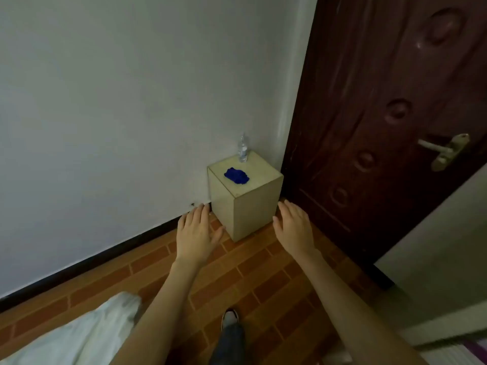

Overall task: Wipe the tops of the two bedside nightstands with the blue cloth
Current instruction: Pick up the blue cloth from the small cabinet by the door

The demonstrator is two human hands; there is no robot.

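A small beige box-shaped nightstand (253,206) stands in the corner between the white wall and a dark door. A crumpled blue cloth (236,175) lies on its top, towards the left. A clear water bottle (242,148) stands upright at the back of the top. My left hand (196,233) and my right hand (293,227) are stretched out in front of me, palms down, fingers apart, both empty. They hover short of the nightstand, one to each side of its front corner, well below the cloth in the picture. Only one nightstand is in view.
A dark red-brown door (382,127) with a brass handle (448,151) is to the right of the nightstand. White bedding (79,333) fills the lower left. A grey panel (434,259) juts in at the right. My shoe (229,318) is on the brick-patterned floor.
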